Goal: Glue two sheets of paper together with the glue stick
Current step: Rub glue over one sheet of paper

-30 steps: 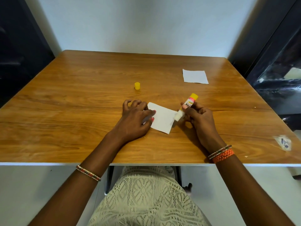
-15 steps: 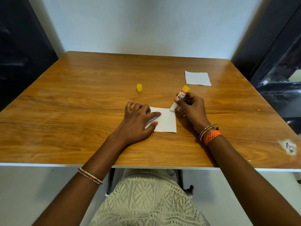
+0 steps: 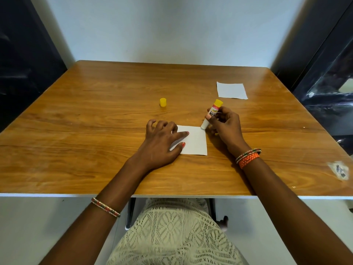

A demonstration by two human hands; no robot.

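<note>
A small white paper sheet lies flat near the middle of the wooden table. My left hand rests on its left part, fingers spread, pressing it down. My right hand grips an uncapped glue stick with a yellow end, tilted, its white tip touching the sheet's far right corner. A second white sheet lies apart at the far right. The yellow cap stands upright beyond my left hand.
A worn sticker patch marks the table near its front right edge. Dark furniture stands to the right, and a dark panel to the left. A pale wall backs the table.
The sheet under my left hand turned from skewed to square with the table edge. My right hand carried the glue stick from the sheet's right edge up to its far right corner.
</note>
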